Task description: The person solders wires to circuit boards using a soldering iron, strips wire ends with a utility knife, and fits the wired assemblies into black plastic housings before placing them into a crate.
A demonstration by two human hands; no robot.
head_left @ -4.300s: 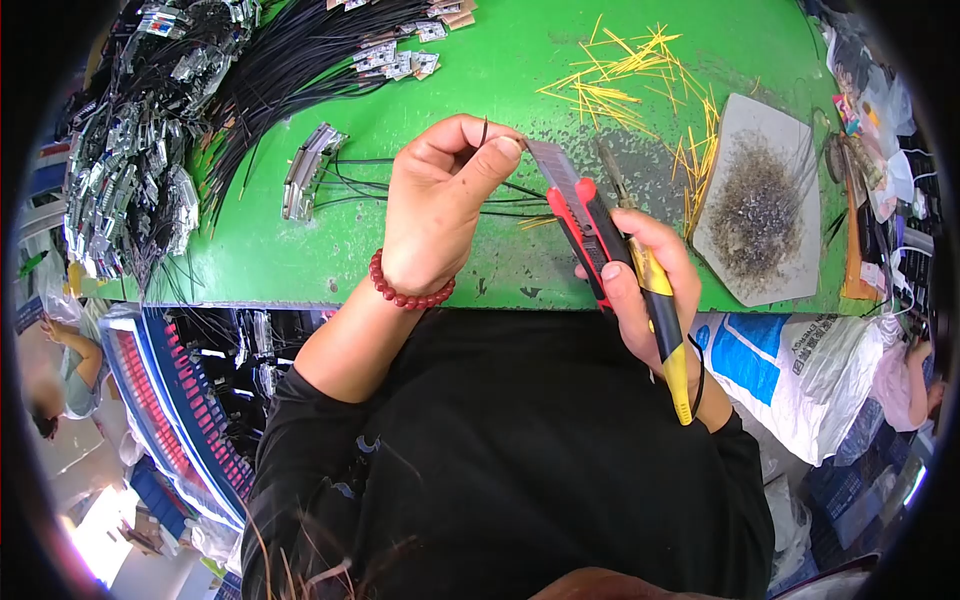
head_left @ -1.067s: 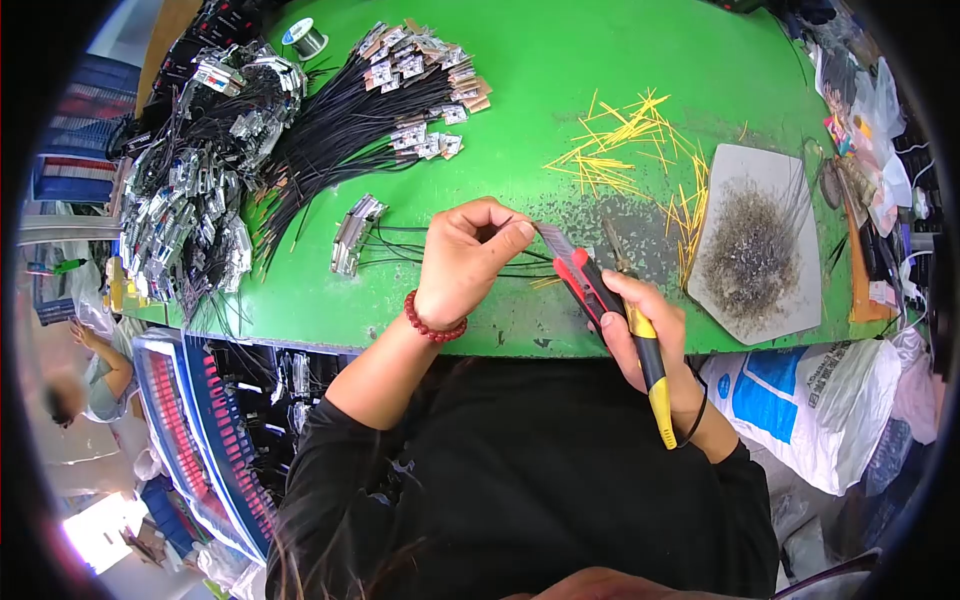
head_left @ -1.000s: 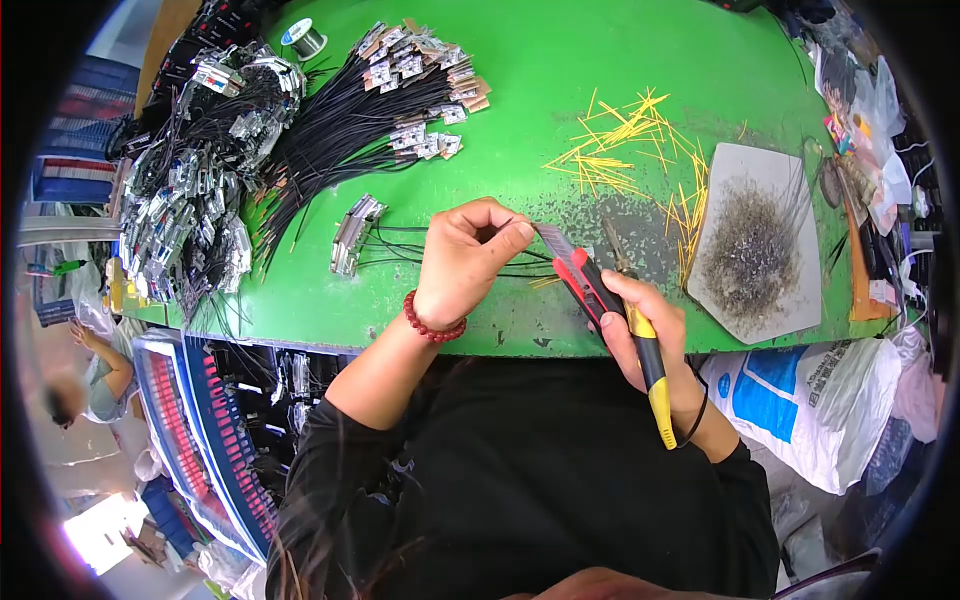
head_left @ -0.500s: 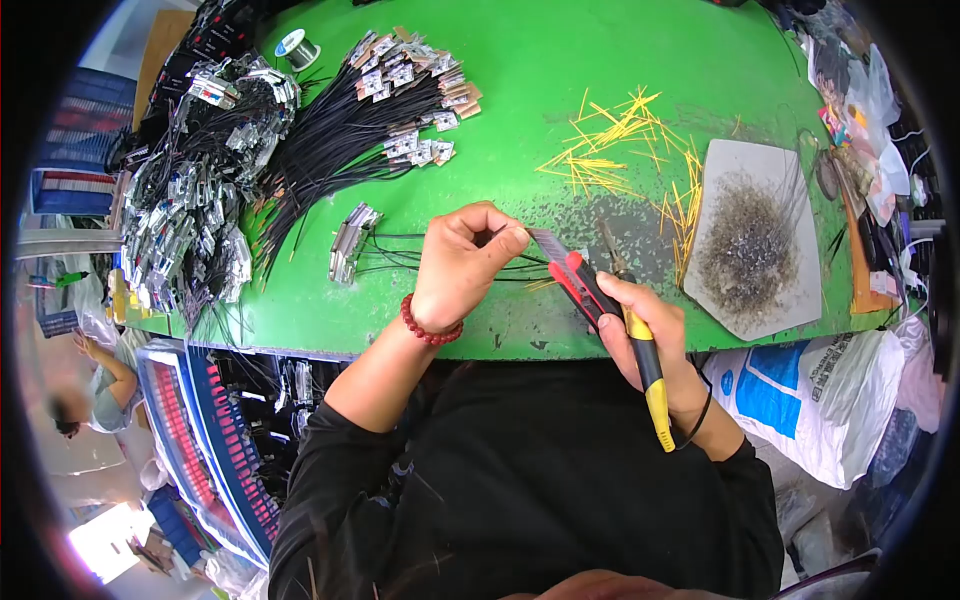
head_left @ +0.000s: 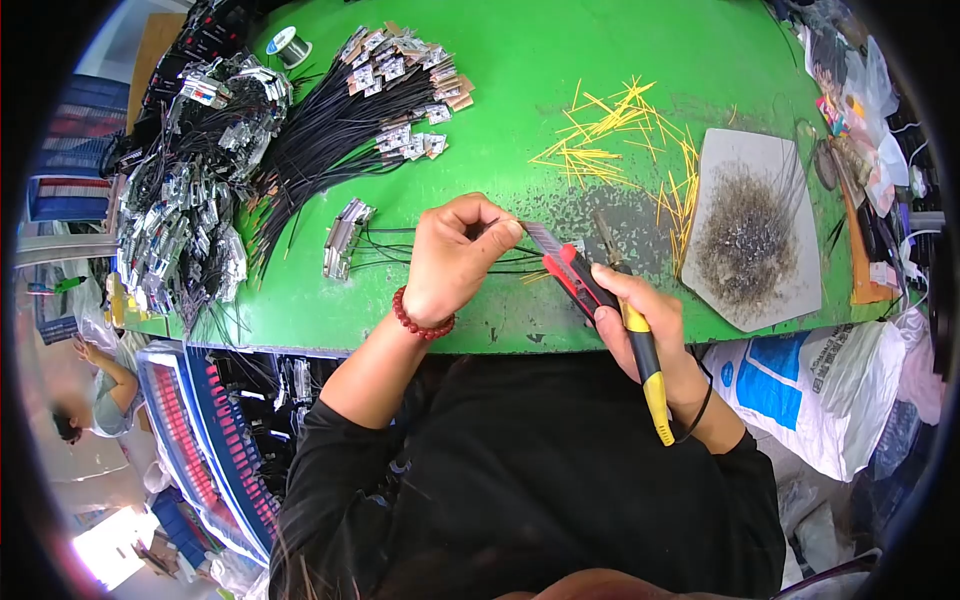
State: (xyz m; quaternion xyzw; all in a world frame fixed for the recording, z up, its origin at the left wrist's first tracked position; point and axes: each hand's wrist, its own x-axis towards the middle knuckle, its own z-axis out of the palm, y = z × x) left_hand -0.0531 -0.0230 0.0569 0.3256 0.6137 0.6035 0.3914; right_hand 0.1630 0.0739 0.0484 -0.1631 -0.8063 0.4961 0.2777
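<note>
Scuffed green table (head_left: 520,80), crowded workshop

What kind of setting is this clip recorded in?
Most likely a small electronics or cable assembly workshop. A green worktable holds bundles of black wires with metal connectors, a solder spool and scattered yellow wire pieces; the right hand holds a red utility knife.

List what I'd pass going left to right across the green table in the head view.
Tangled heap of wired metal parts → bundle of black wires → left hand → red utility knife → yellow sticks → grey tray of scraps.
</note>
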